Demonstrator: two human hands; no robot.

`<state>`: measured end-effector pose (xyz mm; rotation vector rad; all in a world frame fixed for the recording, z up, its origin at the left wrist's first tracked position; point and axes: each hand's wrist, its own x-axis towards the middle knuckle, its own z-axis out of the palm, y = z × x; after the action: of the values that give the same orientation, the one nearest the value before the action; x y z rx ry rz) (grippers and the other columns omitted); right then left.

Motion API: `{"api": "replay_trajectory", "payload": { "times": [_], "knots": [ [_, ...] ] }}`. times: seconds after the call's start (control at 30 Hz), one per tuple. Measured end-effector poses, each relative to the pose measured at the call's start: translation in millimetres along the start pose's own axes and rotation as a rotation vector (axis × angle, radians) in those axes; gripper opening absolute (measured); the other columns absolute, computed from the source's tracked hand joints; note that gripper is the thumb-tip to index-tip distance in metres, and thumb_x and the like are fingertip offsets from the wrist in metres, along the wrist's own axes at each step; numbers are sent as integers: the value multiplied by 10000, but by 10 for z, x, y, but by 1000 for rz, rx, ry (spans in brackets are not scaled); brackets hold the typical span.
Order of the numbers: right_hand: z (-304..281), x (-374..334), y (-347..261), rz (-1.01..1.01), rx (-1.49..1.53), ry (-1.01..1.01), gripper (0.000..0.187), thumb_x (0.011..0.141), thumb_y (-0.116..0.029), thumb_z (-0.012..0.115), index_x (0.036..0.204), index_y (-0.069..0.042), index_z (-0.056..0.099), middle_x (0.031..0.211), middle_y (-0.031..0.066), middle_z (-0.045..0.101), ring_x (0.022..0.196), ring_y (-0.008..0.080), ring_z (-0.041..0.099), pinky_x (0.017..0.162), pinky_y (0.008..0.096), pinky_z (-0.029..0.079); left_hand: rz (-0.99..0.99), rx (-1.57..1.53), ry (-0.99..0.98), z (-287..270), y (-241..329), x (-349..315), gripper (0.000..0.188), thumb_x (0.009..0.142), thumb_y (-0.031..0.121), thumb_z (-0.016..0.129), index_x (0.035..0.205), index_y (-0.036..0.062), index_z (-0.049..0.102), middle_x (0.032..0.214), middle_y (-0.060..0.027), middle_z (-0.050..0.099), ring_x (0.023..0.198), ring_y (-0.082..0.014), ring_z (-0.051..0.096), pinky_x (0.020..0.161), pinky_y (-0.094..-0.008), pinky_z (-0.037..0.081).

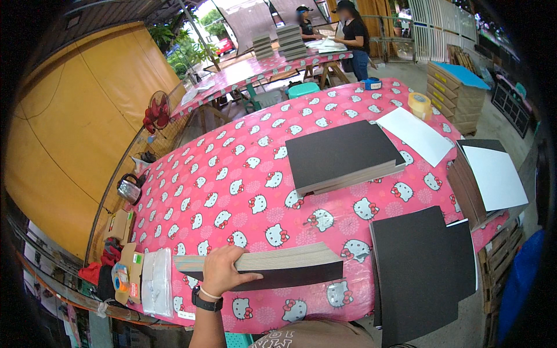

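Note:
My left hand (223,268), with a watch and a light band at the wrist, grips a thick stack of sheets (301,274) standing on its long edge near the table's front. The thumb presses on its black cover; the fingers reach over the pale sheet edges on top. Left of it lies a pile of clear plastic bags (156,284). To the right, large black sheets (415,272) overlap at the table's edge. Farther back, another black-topped stack (342,152) lies flat. My right hand is out of view.
The table's pink cat-print cover (232,185) spreads ahead. A tape roll (419,104), white sheet (416,136) and blue tape dispenser (372,84) lie far right. Brown stacks (467,185) stand right; a kettle (129,189) and open carton (133,272) left. Two people work at the far table.

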<state>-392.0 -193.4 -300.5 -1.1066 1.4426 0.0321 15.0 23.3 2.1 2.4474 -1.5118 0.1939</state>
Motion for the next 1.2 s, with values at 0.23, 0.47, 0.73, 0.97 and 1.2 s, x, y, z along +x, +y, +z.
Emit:
{"api": "replay_trajectory", "payload": {
  "times": [0.23,0.47,0.73,0.97,1.2],
  "knots": [
    [16,21,16,8,1,-1,448,860,-378,469,1154,-45,521,1014,123,602,855,217,588,773,346,464,-11,6,-9,-7,8,7,516,494,459,772,812,83,619,684,-72,561,663,-259,558,601,-357,433],
    [-2,20,-24,8,-4,-7,446,855,-380,477,1151,-49,527,1013,123,605,854,217,591,769,344,468,-17,18,-16,-24,31,11,514,497,454,772,812,82,611,691,-73,562,663,-260,558,599,-359,432],
    [8,19,6,22,6,-2,444,849,-382,487,1146,-55,533,1012,123,608,852,217,595,764,343,471,-2,-9,5,3,13,12,502,492,448,774,798,83,612,685,-75,560,657,-262,556,590,-360,430],
    [20,30,19,36,9,-3,443,844,-384,495,1142,-59,539,1011,123,611,851,217,598,759,341,475,-10,4,-6,-13,12,20,484,491,440,776,779,88,611,669,-70,556,645,-256,552,583,-357,424],
    [-6,3,37,64,5,11,442,839,-386,502,1139,-64,545,1010,123,614,850,217,602,755,340,478,-36,-9,-16,9,1,40,468,483,440,778,759,102,610,646,-55,547,630,-246,546,578,-357,416]
  ]
}}
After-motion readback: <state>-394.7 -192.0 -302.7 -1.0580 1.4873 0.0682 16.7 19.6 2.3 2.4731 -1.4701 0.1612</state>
